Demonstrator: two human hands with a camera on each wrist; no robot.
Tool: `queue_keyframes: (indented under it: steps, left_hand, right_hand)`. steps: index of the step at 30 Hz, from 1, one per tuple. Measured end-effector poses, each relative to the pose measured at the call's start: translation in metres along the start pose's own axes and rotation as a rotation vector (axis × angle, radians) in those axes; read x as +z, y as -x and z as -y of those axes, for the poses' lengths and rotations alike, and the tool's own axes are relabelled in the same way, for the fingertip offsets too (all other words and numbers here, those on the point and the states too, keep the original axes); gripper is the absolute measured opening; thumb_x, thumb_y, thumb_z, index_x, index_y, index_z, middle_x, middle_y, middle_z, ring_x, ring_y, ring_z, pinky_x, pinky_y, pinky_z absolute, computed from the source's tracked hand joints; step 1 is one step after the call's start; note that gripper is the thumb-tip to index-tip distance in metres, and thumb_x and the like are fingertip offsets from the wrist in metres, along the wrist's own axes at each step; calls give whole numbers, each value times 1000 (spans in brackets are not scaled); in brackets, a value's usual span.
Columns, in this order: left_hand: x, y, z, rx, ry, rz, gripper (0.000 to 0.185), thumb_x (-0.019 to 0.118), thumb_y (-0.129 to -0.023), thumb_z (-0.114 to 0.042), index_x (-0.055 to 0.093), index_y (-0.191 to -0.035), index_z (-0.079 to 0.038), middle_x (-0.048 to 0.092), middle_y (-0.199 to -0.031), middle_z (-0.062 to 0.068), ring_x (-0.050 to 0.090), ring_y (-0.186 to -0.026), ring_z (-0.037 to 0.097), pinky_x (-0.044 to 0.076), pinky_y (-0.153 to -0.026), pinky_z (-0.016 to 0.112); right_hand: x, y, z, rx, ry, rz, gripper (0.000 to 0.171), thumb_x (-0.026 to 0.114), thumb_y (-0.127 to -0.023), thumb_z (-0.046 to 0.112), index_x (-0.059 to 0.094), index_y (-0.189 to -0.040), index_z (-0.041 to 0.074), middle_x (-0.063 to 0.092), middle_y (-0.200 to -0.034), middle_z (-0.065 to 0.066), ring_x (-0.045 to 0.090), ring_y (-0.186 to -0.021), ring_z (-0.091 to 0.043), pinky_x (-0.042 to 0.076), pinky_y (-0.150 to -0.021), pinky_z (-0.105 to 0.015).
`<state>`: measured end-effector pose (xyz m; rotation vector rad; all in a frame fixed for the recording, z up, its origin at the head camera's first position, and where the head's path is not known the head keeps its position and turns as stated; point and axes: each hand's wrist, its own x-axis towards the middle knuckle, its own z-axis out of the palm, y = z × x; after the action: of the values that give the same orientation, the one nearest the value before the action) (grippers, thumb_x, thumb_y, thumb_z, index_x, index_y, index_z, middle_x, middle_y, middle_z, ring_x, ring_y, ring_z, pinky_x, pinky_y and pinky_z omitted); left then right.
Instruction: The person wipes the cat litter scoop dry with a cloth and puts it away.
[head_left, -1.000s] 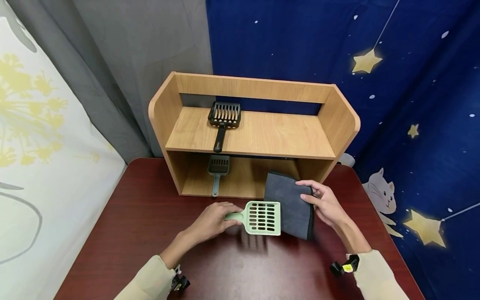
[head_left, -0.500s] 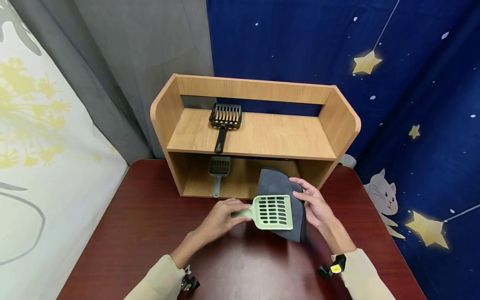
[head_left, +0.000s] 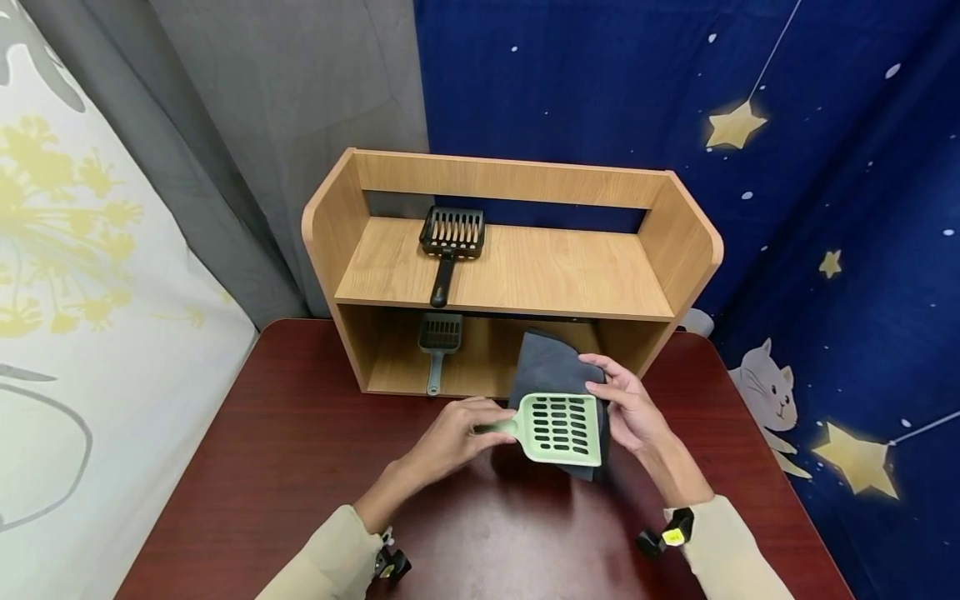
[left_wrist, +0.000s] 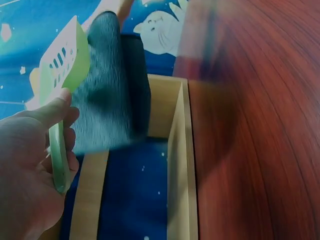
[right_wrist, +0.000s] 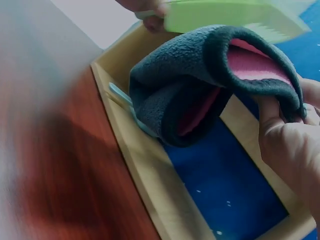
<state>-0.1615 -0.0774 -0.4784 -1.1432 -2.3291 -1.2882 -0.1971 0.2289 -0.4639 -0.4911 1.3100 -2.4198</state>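
Note:
My left hand [head_left: 457, 437] grips the handle of a light green slotted litter scoop [head_left: 527, 428], its flat head pointing right. A folded dark grey cloth [head_left: 551, 362] hangs behind the scoop, partly hidden by it. Thumb and fingers of my right hand [head_left: 632, 408] pinch the cloth's right edge. In the right wrist view the folds of the cloth [right_wrist: 172, 62] show a pink inner side and a dark edging. The left wrist view has the scoop [left_wrist: 59, 155] in front of the cloth; whether the two touch, I cannot tell.
A two-level wooden shelf [head_left: 570, 267] stands at the back of the dark red table [head_left: 300, 467]. On its upper board lies a black slotted scoop [head_left: 444, 275]; a grey one [head_left: 435, 367] lies on the lower level, handle towards me. Curtains hang behind.
The scoop in my left hand has moved right, over more of the cloth. My right hand has brought the cloth a little left, then stayed about in place.

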Motion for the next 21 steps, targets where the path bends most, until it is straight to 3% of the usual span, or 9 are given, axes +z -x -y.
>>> queue_keyframes:
  steps: [3, 9, 21]
  left_hand:
    - [-6, 3, 4, -36, -43, -3, 36, 87, -85, -11, 80, -120, -3, 80, -103, 4, 73, -95, 15, 59, -80, 28]
    - [-12, 11, 11, -85, -104, -14, 37, 88, -85, -11, 79, -120, -1, 81, -107, 6, 75, -97, 18, 60, -83, 33]
    - [-5, 15, 12, -86, -77, -29, 36, 87, -85, -10, 79, -119, 0, 80, -106, 7, 74, -97, 18, 60, -81, 33]
  right_hand:
    - [-3, 8, 11, -36, -19, 3, 50, 38, -104, -16, 66, -134, 13, 68, -130, -4, 71, -115, -19, 59, -93, -33]
    - [-6, 20, 25, -82, -1, 17, 52, 35, -104, -17, 66, -135, 12, 65, -129, -4, 72, -113, -20, 60, -90, -34]
    - [-6, 13, 11, -87, -15, -31, 49, 37, -106, -14, 65, -135, 14, 68, -128, -3, 74, -107, -19, 62, -84, -33]
